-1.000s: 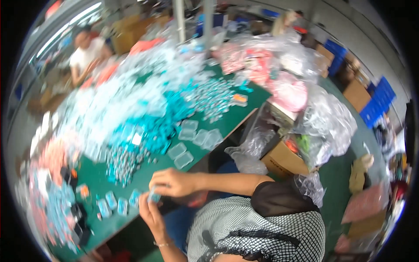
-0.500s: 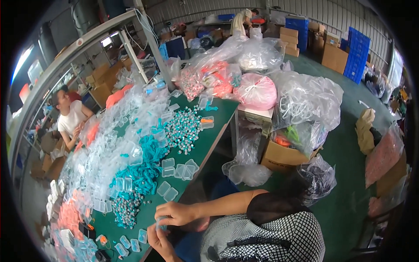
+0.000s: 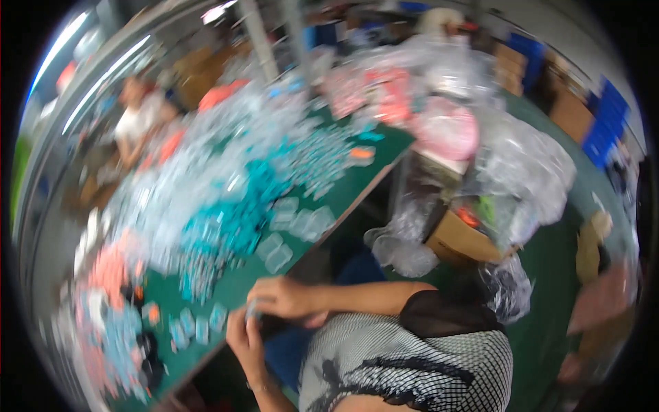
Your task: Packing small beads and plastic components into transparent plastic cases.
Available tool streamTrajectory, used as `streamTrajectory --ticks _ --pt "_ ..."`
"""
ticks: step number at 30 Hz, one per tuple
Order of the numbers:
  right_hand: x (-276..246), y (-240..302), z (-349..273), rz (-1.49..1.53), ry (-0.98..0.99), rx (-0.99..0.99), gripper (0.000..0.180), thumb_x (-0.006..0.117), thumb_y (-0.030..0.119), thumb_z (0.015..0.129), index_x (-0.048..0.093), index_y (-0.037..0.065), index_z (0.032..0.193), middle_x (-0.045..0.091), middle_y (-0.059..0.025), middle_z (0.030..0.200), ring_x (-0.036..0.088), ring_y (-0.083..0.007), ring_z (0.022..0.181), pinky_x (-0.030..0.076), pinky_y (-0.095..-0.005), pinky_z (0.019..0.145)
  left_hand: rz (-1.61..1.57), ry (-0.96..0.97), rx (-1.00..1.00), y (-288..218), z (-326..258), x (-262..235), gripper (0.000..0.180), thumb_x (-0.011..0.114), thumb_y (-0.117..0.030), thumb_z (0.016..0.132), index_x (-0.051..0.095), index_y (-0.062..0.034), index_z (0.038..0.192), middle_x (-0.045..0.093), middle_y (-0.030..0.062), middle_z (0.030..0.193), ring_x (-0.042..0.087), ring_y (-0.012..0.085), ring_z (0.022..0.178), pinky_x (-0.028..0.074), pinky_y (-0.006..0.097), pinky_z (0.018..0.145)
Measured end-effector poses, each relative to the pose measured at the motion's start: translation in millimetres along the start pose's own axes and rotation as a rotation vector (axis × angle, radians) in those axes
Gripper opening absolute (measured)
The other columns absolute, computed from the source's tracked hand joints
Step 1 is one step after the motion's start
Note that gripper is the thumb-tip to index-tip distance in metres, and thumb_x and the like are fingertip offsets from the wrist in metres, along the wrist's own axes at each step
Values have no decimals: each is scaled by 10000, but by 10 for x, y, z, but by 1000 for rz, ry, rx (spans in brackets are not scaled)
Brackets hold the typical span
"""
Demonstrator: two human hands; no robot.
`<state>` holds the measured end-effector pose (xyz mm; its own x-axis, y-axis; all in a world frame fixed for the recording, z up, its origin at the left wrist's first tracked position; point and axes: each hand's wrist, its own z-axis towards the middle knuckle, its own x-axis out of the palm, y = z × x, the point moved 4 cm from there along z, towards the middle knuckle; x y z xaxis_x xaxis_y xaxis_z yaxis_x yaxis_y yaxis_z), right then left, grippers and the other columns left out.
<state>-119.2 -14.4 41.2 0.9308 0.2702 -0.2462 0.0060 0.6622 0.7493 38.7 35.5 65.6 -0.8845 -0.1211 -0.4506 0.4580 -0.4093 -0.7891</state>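
Note:
Both hands meet over the near edge of the green table (image 3: pixel 165 288). Between them is a small clear plastic case (image 3: pixel 253 309), mostly covered by fingers. My right hand (image 3: pixel 280 296) pinches it from above, while the fingers of my left hand (image 3: pixel 241 338) close on it from below. Several small cases with teal contents (image 3: pixel 201 331) lie on the table left of my hands. Beyond my hands sit empty clear cases (image 3: pixel 276 254). Farther in are a heap of teal rubbery pieces (image 3: pixel 237 218) and small greyish pieces (image 3: pixel 200 273). Motion blurs the picture.
A large mound of clear cases (image 3: pixel 161 216) covers the table's far side. Coral pieces (image 3: pixel 110 266) lie at the left. Stuffed plastic bags (image 3: pixel 525 161) and a cardboard box (image 3: pixel 463 237) stand to the right. Another person (image 3: pixel 141 120) is across the table.
The view has swung, so the table and bags appear shifted to the right and are blurred. My hands stay together on the small case, slightly higher in the picture.

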Motion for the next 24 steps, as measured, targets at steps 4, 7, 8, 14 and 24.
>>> streamTrajectory --ticks 4,7,8,14,24 --pt "-346 141 32 -324 -131 -2 354 679 100 861 611 21 1200 632 -161 1142 648 -302 1003 526 -395 855 114 -95 110 161 191 -68 235 685 -89 873 675 6 1087 654 144 956 619 236 786 499 308 713" --pt "-543 210 3 -242 -92 124 354 672 11 827 633 29 1179 638 -130 1107 634 -204 794 526 -309 728 320 -311 43 342 160 -424 266 713 -127 869 678 -16 1108 654 151 1001 636 259 750 510 339 656" --pt "-550 203 -17 -209 -63 144 284 653 -17 836 660 13 1118 643 -116 1099 634 -184 825 518 -292 730 321 -365 -45 424 102 -556 264 713 -138 876 678 -15 1107 656 158 1020 655 269 789 523 350 658" --pt "-517 251 -68 -244 10 91 169 642 -37 843 685 -2 1003 663 -123 1020 660 -253 922 527 -327 799 754 -475 -25 827 9 -998 278 718 -114 848 664 -21 1104 628 166 1044 633 354 937 528 420 799" --pt "-1033 99 -98 -537 -142 34 110 679 34 829 685 29 939 673 -90 961 642 -279 879 497 -381 783 862 -388 -1 936 81 -941 346 707 -241 880 659 -45 1161 605 189 1142 591 371 1035 486 441 889"
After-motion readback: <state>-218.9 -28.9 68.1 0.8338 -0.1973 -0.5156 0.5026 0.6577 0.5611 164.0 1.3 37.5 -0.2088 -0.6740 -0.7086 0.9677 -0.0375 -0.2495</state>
